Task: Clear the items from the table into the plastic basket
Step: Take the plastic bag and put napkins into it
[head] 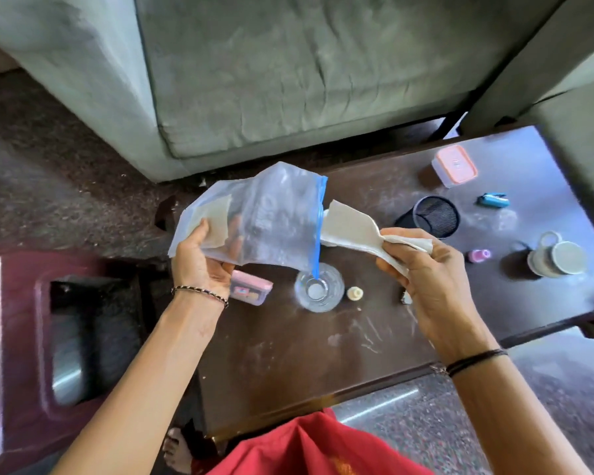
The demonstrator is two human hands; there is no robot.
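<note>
My left hand (203,255) holds a clear zip bag (271,217) with a blue seal above the dark brown table (306,354); a piece of white paper shows inside the bag. My right hand (429,275) grips a folded white paper towel (354,231) whose far end reaches the bag's blue-edged mouth. On the table below lie a small pink-lidded box (254,291), a clear glass (319,286) and a small cream cap (354,293). Farther right are a black mesh cup (432,216), an orange-lidded container (455,165), a blue stapler (493,200), a pink spool (479,130) and a white mug (559,255).
A grey-green sofa (254,80) stands beyond the table's far edge. A dark red plastic stool or bin (31,337) sits on the floor to the left of the table. Another grey cushion (583,149) overhangs the table's right end. No basket is plainly identifiable.
</note>
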